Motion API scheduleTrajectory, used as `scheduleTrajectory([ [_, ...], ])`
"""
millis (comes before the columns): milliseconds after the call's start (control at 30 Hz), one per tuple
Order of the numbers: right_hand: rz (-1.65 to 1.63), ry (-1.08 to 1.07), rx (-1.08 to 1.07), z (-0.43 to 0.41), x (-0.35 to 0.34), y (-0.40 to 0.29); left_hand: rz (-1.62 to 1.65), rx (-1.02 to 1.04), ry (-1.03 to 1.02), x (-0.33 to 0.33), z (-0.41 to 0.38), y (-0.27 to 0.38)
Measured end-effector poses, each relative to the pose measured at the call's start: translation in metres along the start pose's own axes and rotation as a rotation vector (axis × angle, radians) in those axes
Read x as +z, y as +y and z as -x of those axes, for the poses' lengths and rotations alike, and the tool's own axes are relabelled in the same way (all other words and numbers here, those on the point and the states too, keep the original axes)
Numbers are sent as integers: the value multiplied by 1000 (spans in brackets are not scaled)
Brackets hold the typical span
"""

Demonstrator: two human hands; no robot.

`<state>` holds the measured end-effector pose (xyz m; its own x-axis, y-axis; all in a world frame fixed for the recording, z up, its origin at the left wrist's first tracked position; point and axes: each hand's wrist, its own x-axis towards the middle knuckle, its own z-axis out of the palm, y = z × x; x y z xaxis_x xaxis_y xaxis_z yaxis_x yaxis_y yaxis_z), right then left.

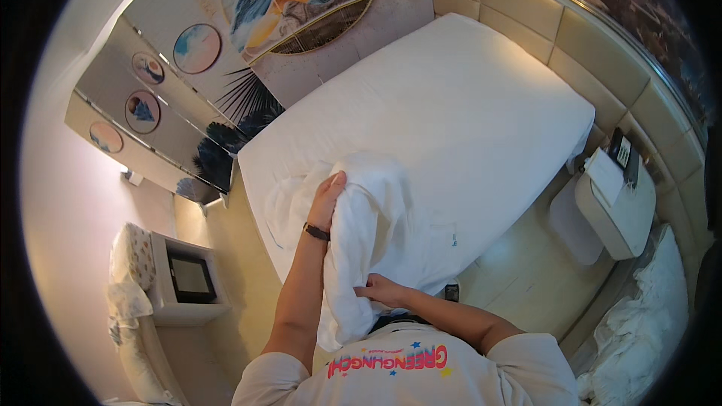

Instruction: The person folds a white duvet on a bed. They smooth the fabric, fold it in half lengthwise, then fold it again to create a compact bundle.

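Note:
A bunched white cloth, perhaps a duvet cover or sheet [352,231], hangs between my two hands at the near edge of the bed. My left hand [328,197], with a dark band on its wrist, grips the cloth's upper part. Lower down and close to my waist, my right hand [384,291] pinches a fold of it; the fingertips are partly hidden. Part of the cloth lies loosely over the bed. Beneath it spreads a mattress [440,101] under a smooth white fitted cover.
A padded beige headboard wall [598,56] runs along the right. By it stands a nightstand [620,214] with papers and a dark device. White bedding [637,316] is heaped at lower right. A folding screen [169,84] stands left, above a white cabinet [189,276] with a dark-framed front.

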<state>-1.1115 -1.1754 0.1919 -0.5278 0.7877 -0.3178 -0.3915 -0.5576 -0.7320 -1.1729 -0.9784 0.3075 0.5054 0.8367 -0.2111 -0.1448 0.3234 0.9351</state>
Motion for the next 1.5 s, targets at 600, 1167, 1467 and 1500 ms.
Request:
scheduleTrajectory([
  [600, -786, 657, -290, 79, -84, -133, -1204, 240, -26, 105, 136, -60],
  [1167, -957, 555, -209, 114, -115, -151, -852, 317, 510, 28, 140, -3],
  [1467, -1022, 615, -458, 80, -83, -185, -842, 350, 715, 94, 110, -54],
  [1500, -1052, 656, -440, 75, -82, -182, -655, 362, 505, 110, 117, -68],
])
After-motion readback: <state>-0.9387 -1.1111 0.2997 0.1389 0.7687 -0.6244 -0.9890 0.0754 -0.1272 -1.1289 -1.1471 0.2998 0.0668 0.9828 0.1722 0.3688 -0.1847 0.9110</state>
